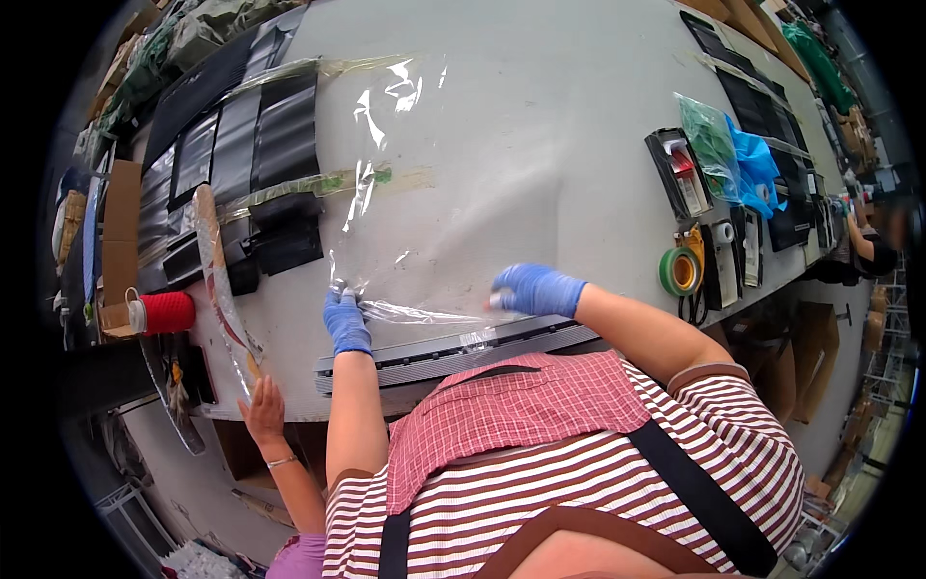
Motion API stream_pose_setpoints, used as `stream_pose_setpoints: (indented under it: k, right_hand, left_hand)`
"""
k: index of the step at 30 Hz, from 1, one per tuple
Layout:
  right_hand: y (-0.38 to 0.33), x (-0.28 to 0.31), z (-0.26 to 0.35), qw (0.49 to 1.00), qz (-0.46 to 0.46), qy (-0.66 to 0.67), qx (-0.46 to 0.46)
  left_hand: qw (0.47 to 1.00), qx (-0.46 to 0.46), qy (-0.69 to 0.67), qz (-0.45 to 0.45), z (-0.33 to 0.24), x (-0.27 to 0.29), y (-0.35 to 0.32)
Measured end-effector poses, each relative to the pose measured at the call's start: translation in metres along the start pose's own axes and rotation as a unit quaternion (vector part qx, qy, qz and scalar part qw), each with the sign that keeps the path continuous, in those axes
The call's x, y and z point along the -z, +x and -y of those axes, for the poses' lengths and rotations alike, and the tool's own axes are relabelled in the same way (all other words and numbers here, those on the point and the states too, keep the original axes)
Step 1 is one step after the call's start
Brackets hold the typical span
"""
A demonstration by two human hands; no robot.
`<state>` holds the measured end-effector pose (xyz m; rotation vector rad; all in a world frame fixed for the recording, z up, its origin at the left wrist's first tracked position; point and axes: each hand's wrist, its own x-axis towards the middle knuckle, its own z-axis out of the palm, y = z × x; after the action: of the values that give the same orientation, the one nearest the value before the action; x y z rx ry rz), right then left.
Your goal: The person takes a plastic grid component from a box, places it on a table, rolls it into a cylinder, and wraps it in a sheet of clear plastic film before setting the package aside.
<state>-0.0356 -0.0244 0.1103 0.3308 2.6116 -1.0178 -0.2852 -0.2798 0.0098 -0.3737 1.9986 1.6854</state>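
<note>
My left hand, in a blue glove with light fingertips, pinches the left corner of a clear plastic film spread on the grey table. A shiny fold of the film runs from there toward my right hand. That hand is gloved in blue too and is curled just above the film's near edge. Its fingertips are smeared, so its grip on the film cannot be made out. Between my body and the film lies a bundle of long grey ribbed strips, with clear tape around its middle.
Black sheets bound with tape lie at the left, by a red spool and a long wrapped roll. Another person's hand is at the near left edge. At right are green tape and a black tray.
</note>
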Motion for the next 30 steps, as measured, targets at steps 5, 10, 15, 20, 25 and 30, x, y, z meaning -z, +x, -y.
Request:
stream_pose_setpoints:
  k: [5, 10, 15, 20, 25, 30]
  right_hand:
    - [0.047, 0.017, 0.007, 0.954, -0.275, 0.11, -0.052]
    - [0.122, 0.008, 0.058, 0.939, -0.076, 0.274, -0.192]
    - [0.16, -0.029, 0.006, 0.974, -0.131, 0.102, -0.153]
    - [0.12, -0.016, -0.029, 0.97, -0.005, -0.176, 0.167]
    - [0.063, 0.012, 0.01, 0.909, 0.216, -0.269, 0.232]
    - [0.014, 0.04, -0.04, 0.916, 0.224, -0.295, 0.153]
  left_hand:
    - [0.997, -0.016, 0.023, 0.074, -0.006, 0.005, -0.025]
    - [0.965, -0.14, 0.167, 0.144, 0.022, -0.058, -0.066]
    - [0.832, -0.208, 0.347, 0.381, -0.046, -0.082, -0.133]
    - [0.746, -0.51, 0.308, 0.299, -0.117, -0.078, -0.112]
    - [0.549, -0.568, 0.502, 0.352, -0.1, -0.113, -0.083]
    - [0.542, -0.361, 0.707, 0.275, -0.089, -0.112, -0.073]
